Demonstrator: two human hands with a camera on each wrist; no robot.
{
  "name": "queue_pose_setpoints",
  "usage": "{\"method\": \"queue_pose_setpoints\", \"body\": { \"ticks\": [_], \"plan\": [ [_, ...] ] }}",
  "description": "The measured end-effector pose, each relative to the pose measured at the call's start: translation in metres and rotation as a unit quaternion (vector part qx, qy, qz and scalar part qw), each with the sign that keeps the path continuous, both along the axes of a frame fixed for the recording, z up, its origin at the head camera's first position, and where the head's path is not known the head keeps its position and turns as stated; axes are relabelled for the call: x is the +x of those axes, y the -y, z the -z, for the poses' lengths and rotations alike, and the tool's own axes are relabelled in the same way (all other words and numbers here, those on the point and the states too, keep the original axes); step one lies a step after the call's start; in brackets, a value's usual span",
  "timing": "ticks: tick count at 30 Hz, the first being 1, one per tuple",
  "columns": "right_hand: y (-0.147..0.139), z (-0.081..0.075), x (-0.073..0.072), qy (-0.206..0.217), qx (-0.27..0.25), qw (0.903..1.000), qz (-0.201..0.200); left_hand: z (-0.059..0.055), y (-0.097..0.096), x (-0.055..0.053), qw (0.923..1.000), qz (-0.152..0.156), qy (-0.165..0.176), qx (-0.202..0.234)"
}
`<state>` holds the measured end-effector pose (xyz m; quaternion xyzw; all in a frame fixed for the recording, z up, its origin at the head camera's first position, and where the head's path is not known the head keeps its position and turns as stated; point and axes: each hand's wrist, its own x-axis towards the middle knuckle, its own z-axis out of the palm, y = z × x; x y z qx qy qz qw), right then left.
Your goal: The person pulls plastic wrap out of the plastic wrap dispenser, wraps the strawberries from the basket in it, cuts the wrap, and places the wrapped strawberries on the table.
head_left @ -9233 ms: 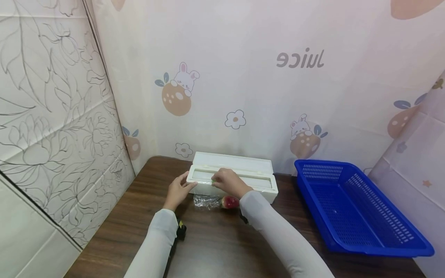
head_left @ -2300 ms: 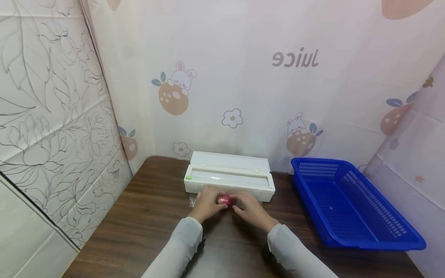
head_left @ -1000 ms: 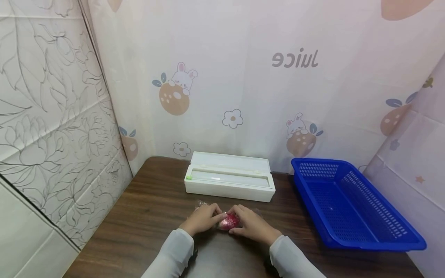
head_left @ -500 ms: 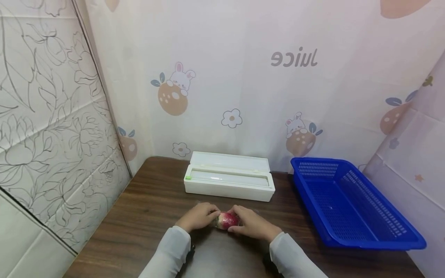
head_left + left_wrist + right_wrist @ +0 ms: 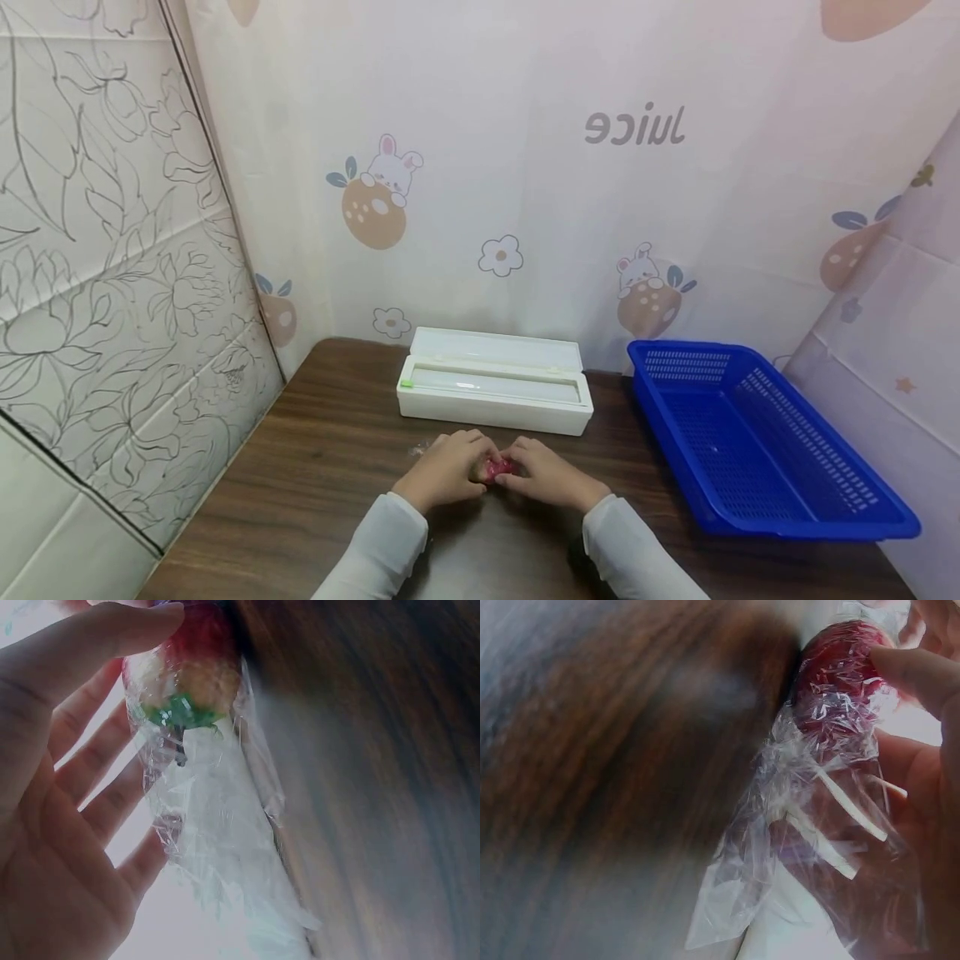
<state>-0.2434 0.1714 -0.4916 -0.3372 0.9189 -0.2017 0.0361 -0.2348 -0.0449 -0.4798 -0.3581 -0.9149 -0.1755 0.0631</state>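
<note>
A red strawberry (image 5: 497,468) with a green cap is seen wrapped in crinkled clear film (image 5: 217,847). It is held between the left hand (image 5: 447,470) and right hand (image 5: 546,475), fingers curled around it.

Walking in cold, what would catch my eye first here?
Probably the red fruit wrapped in clear film, held between the left hand and right hand above the dark wooden table. Next, the bright blue basket at the right and the white dispenser box behind the hands.

Dark wood table (image 5: 315,467); pale cartoon-print curtain (image 5: 570,192) behind; floral line-drawn cloth (image 5: 97,250) at left.
</note>
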Motion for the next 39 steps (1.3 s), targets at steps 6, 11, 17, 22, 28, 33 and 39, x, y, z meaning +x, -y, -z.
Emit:
{"method": "queue_pose_setpoints", "body": {
  "ticks": [6,11,17,22,28,33,39],
  "plan": [
    [0.001,0.001,-0.003,0.015,-0.039,0.9990,0.014,0.006,0.000,-0.006,0.9997,-0.017,0.005,0.017],
    [0.001,0.002,-0.003,0.031,-0.058,0.9974,0.031,0.013,0.000,-0.013,0.9993,-0.023,0.005,0.029],
    [0.000,0.001,-0.005,0.011,-0.052,0.9979,0.037,0.011,0.003,-0.015,0.9984,-0.024,0.031,0.041],
    [0.001,0.001,-0.005,-0.011,-0.044,0.9982,0.039,0.009,0.005,-0.015,0.9983,-0.022,0.045,0.031],
    [0.005,-0.003,0.001,-0.044,0.012,0.9969,0.063,0.011,0.007,-0.017,0.9977,-0.020,0.053,0.038],
    [0.007,-0.006,0.009,-0.071,0.051,0.9944,0.060,0.012,0.008,-0.018,0.9959,-0.019,0.078,0.041],
    [0.009,-0.006,0.010,-0.074,0.058,0.9930,0.071,0.012,0.008,-0.015,0.9898,-0.042,0.124,0.055]
  ]
}}
